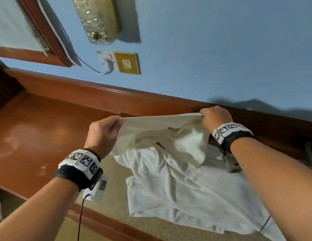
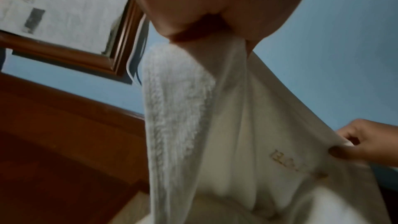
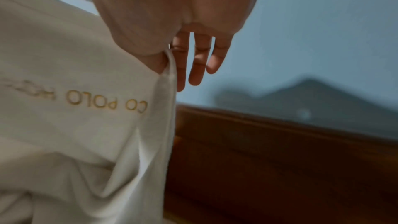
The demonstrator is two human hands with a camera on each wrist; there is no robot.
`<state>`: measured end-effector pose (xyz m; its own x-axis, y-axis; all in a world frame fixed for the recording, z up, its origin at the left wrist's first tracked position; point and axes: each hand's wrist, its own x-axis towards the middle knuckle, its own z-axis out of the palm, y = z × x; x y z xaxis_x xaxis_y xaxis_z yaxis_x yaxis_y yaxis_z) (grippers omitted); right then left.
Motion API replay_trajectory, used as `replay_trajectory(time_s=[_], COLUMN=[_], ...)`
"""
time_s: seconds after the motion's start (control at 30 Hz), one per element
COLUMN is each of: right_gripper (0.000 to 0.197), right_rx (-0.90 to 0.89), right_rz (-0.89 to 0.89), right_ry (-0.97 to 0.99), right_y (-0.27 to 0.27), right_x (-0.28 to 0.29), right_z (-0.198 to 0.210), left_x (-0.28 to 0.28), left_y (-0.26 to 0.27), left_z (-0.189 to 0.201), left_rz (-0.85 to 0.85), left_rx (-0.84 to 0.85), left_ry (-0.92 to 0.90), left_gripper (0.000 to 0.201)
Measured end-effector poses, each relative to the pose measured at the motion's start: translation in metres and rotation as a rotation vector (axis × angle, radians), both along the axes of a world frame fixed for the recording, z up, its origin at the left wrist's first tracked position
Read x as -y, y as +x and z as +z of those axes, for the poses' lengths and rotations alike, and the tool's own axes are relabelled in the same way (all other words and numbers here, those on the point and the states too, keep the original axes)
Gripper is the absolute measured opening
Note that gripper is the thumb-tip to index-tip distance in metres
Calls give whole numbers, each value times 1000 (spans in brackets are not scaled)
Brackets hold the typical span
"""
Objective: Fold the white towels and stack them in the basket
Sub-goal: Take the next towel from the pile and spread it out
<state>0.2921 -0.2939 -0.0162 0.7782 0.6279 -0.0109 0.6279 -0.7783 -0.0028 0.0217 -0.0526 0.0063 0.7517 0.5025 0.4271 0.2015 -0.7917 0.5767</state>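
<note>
Head view shows both hands raised over a wooden desk [image 1: 38,129], stretching the top hem of a white towel [image 1: 162,124] taut between them. Its left corner is pinched in the left hand [image 1: 104,134], with the fingers curled round the cloth, while the right hand [image 1: 215,119] grips the opposite corner near the dark wooden rail [image 1: 151,100] that runs along the blue wall [image 1: 221,49]. Below the stretched hem the towel sags in loose folds onto a second white cloth [image 1: 195,193], which lies crumpled and spread over a beige surface at the desk's near edge. From the left wrist, the towel hangs down from the closed fingers [image 2: 189,28], showing a terry face and a smooth band with gold stitched letters [image 2: 288,161]. In the right wrist picture, thumb and forefinger nip the hem while the other three fingers [image 3: 198,67] hang straight and free; the gold lettering reads upside down as "CO POLO". On the wall sit a wrapped lamp [image 1: 97,20], a gold switch plate [image 1: 127,63] and a framed mirror [image 1: 30,28]. Marker-printed bands circle both wrists.
</note>
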Motion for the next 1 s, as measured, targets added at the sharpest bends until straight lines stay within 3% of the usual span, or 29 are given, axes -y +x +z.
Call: replay_trajectory(time_s=[0.23,0.47,0.8,0.87,0.93,1.0], right_gripper=[11,16,14,19,24,26], right_rx=[87,138,259,271,257,245], right_rz=[-111,-214,-158,-119,-17,123], right_ry=[130,212,395,417,404,369], right_y=[-67,-134,-210,-227,-247,-270], right_x=[-50,-84,-134,-149,-169,-192], right_z=[83,140,209,230,245,250], left_x=[-115,-232,-277,-267,-240,-198], left_y=[-71,-169,-225,-218,-200,-173], left_z=[81,143,174,175,170,162], left_rz=[55,323,490,444,284,29], left_rx=[98,26,-36,-59,-95,-160], left_ry=[33,188,306,326,300,221], left_gripper=[21,29,28,22,22,40])
